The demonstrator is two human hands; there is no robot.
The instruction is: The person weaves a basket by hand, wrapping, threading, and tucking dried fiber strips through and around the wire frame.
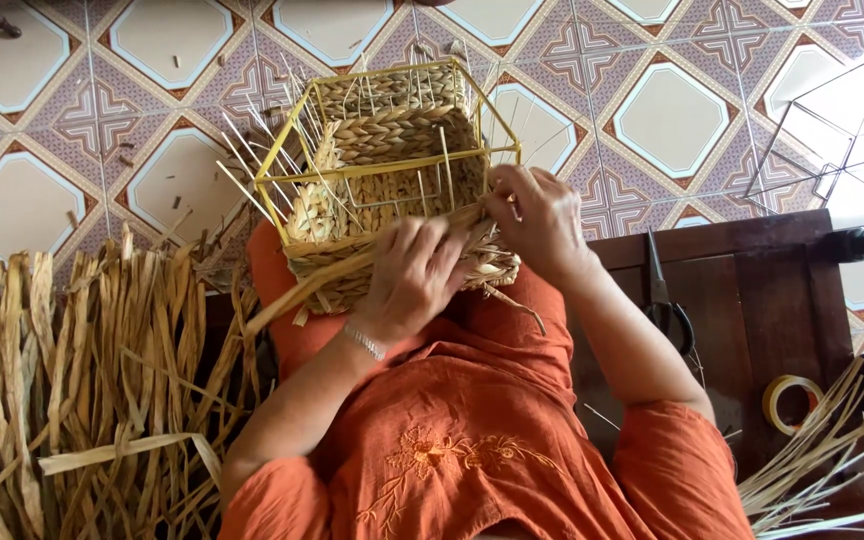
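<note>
- Two hands work the basket (pixel 392 180), which rests on our lap, its yellow wire frame tilted away so the near wall faces us.
- Left hand (pixel 414 280) presses that wall, grip clasping a braided strand (pixel 327 275).
- Right hand (pixel 542 222), at the basket's right corner, pinches the strand's end.
- Scissors (pixel 664 300) lie on the counter (pixel 772 290), right of the basket.

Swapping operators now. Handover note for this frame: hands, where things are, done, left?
Left hand: pressed on the basket's near side, over a loose strand.
Right hand: fingers at the near rim, pinching the weave.
Basket: on the lap, yellow wire frame, lying on its side.
Done: walls mostly woven.
Left: near edge unfinished, thin stakes still sticking out.
Nearby: straw pile at left; scissors and tape roll on the table at right.
</note>
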